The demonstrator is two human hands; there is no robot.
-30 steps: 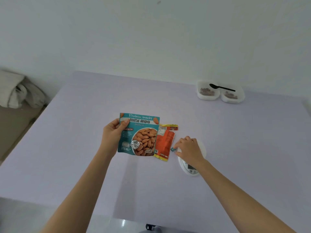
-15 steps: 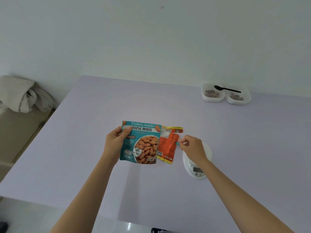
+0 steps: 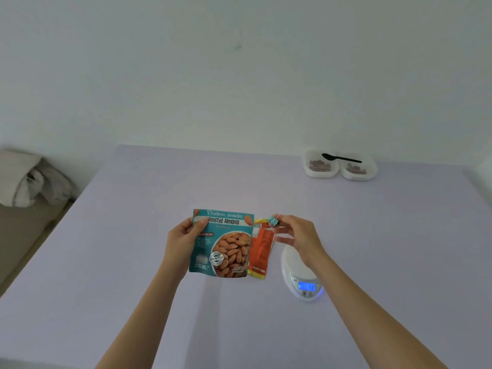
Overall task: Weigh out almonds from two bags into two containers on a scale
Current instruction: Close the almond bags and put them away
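Note:
My left hand [image 3: 183,242] grips the left edge of a teal bag of roasted almonds [image 3: 222,245], held upright above the table. Behind it, partly hidden, an orange bag [image 3: 262,249] shows at its right. My right hand [image 3: 298,234] pinches a small teal binder clip [image 3: 273,220] at the top corner of the orange bag. A white scale [image 3: 303,278] with a lit blue display sits on the table under my right wrist. Two white containers [image 3: 320,166] [image 3: 358,170] holding almonds stand at the far right, a black spoon [image 3: 340,157] laid across them.
The lilac table [image 3: 133,249] ends at a white wall behind. A crumpled pale cloth [image 3: 29,182] lies on a lower surface beyond the table's left edge.
My right hand has risen from the scale to the top corner of the orange bag with the teal clip. The scale's plate is now uncovered. The left hand keeps holding the teal bag.

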